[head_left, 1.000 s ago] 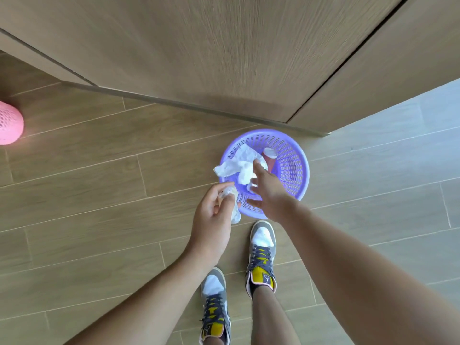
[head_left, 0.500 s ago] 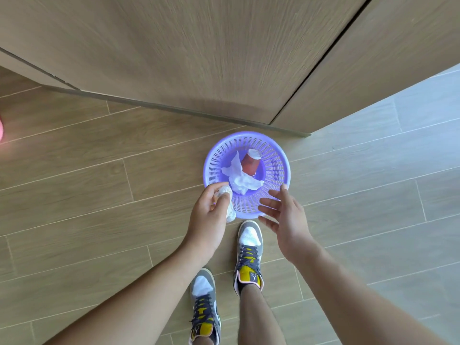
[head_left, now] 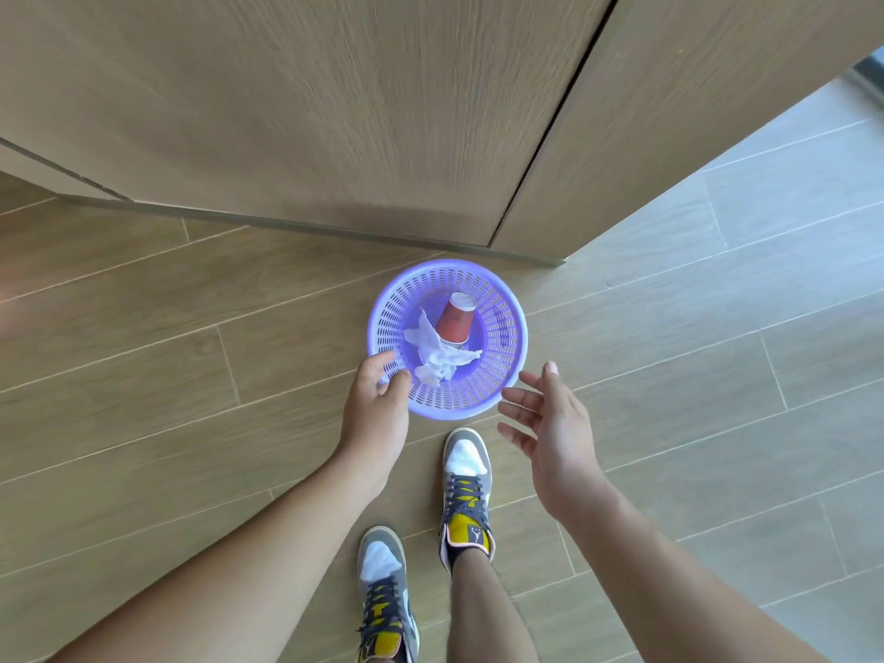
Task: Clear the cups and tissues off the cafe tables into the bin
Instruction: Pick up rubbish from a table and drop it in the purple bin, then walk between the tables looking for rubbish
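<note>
Head view: hovering left hand (head_left: 378, 413) over near-left rim of bin (head_left: 500, 323), loosely open, holding nothing; spreading right hand (head_left: 555, 437) empty beside near-right rim; confirming tissues (head_left: 433, 351), cup (head_left: 454, 323) lying inside.

I have both bare arms reaching forward and down, converging from the lower corners of my view. My left hand (head_left: 378, 418) shows its back to me, wrist in line with the left forearm (head_left: 229, 567), fingers (head_left: 378, 363) loosely curled, thumb and forefinger parted, empty. My right hand (head_left: 550, 437) is apart from it, palm turned inward toward the left, its fingers straight and fanned apart, also empty. The right forearm (head_left: 693, 590) runs straight behind its wrist.
</note>
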The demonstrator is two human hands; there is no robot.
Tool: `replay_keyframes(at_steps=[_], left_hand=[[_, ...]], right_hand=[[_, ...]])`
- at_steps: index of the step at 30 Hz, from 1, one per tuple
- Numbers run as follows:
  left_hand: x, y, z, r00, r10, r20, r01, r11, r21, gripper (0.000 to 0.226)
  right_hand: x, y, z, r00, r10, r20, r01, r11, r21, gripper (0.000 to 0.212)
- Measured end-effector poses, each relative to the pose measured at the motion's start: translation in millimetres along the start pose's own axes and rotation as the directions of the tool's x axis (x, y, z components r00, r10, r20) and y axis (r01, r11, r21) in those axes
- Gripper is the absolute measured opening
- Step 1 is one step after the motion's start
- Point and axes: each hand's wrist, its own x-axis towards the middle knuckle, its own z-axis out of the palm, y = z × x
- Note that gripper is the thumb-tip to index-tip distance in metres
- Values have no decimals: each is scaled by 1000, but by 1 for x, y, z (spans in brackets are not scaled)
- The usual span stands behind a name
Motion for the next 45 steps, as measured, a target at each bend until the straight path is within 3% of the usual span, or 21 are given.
replay_keyframes(at_steps=[10,18,25,30,39,45], left_hand=[[-116,50,-61,988,157,4,-156,984,-81,29],[-290,125,-126,899,418,132,-401,906,-136,26],[-429,163,-150,735,627,259,-598,779,-190,28],[-504,174,-143,603,697,387,-670,706,-228,24],[-637,154,-64,327,670,666,-728,629,-274,34],[-745,86,12,122,560,819,-729,611,-309,28]], right_hand=[[-125,-19,-21,996,-85,-22,86,995,43,42],[-318,-78,-48,918,-394,38,388,914,117,42],[-470,-110,-100,774,-633,-33,631,765,125,40],[-544,-107,-153,684,-717,-139,730,665,158,38],[-642,-56,-290,519,-692,-501,849,486,208,36],[-700,22,-408,393,-566,-725,904,384,190,52]])
